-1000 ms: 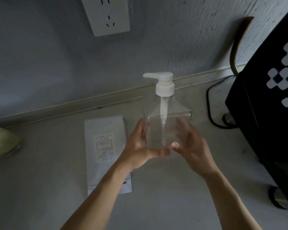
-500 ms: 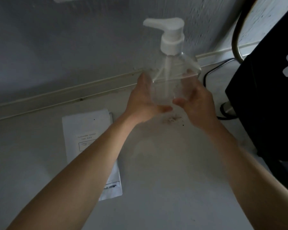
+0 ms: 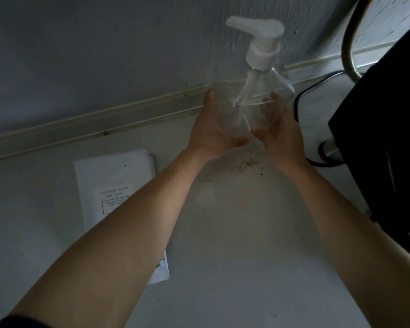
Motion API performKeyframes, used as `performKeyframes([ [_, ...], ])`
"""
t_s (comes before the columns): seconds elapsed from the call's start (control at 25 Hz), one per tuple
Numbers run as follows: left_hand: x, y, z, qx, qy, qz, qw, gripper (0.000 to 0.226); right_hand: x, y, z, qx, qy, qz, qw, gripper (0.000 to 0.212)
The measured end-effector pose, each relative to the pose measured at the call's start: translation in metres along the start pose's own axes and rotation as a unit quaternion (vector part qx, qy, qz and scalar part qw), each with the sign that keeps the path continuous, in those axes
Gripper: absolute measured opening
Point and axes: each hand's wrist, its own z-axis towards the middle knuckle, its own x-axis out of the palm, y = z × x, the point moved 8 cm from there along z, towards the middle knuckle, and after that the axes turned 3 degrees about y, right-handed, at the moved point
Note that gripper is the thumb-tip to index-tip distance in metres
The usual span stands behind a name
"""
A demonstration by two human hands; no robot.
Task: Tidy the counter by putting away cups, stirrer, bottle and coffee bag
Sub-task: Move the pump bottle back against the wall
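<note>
We hold the clear pump bottle (image 3: 253, 100) off the counter (image 3: 223, 268) near the back wall, our left hand (image 3: 213, 136) and right hand (image 3: 278, 136) pressed against its two sides, thumbs nearly meeting beneath it. The coffee bag (image 3: 114, 185) lies flat to the left, not yet put away. No cups or stirrer are in sight, so their fate is unclear.

Left hand (image 3: 213, 136), right hand (image 3: 278, 136) cupped; arms outstretched
</note>
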Motion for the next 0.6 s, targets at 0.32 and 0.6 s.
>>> performKeyframes([
  [0.32, -0.027, -0.001, -0.073, -0.034, -0.031, 0.109, 0.993, 0.125, 0.001, -0.001, -0.044, 0.065, 0.021, 0.009, 0.998, 0.085],
  [0.6, -0.078, -0.019, -0.158, 0.076, -0.02, 0.401, 0.913, 0.101, 0.027, 0.064, -0.106, -0.041, -0.015, -0.149, 0.988, 0.087],
])
